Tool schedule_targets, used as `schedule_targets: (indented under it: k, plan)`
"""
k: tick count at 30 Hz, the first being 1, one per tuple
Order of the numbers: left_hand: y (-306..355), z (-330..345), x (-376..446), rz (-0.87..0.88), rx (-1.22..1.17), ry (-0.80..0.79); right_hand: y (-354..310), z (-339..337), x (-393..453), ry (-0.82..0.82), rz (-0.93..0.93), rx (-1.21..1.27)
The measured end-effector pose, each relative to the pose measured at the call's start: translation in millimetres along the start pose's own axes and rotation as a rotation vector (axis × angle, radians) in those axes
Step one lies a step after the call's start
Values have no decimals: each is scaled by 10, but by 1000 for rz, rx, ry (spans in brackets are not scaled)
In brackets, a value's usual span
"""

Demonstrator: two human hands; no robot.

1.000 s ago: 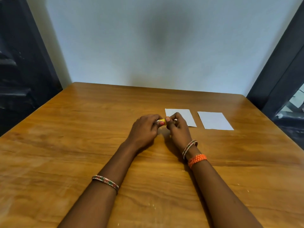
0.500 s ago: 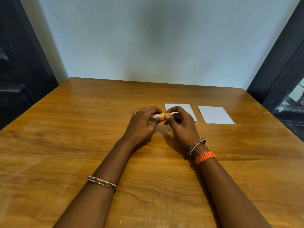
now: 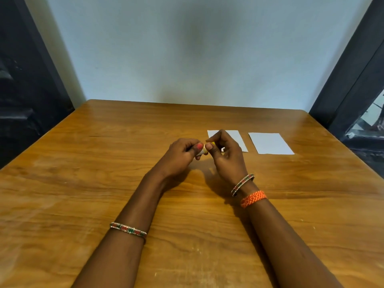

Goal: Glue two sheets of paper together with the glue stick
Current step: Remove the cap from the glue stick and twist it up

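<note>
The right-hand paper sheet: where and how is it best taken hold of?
The right sheet lies flat on the table, clear of both hands. Best lifted at its near right corner, coming from the right: that bare edge lets a fingertip slide under.

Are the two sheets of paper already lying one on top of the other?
No, the left sheet and the right sheet lie side by side with bare table between them.

Both hands, left hand (image 3: 180,154) and right hand (image 3: 225,154), pinch the glue stick (image 3: 203,151) above the table (image 3: 104,183).
</note>
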State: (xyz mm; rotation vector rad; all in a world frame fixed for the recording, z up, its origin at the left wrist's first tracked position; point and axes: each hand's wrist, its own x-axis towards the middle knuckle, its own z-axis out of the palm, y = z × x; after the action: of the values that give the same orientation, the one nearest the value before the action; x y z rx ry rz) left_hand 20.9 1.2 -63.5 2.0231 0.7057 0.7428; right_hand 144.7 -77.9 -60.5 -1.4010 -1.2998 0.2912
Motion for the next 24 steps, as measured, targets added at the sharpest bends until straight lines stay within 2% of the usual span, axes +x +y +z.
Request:
schedule_targets:
  k: [4, 7, 11, 18, 24]
  plan:
    - [49, -148, 31, 14, -91, -100, -80, 68, -22, 22, -49, 8]
    - [-36, -163, 4, 34, -22, -35, -66, 59, -8, 7, -58, -39]
    - [-118, -121, -23, -16, 33, 48, 9, -18, -1, 6, 72, -21]
    - [-111, -68, -59, -21, 88, 66, 20, -23, 3, -64, 194, -62]
    - [-93, -58, -60, -67, 114, 34, -27, -39, -8, -75, 19, -146]
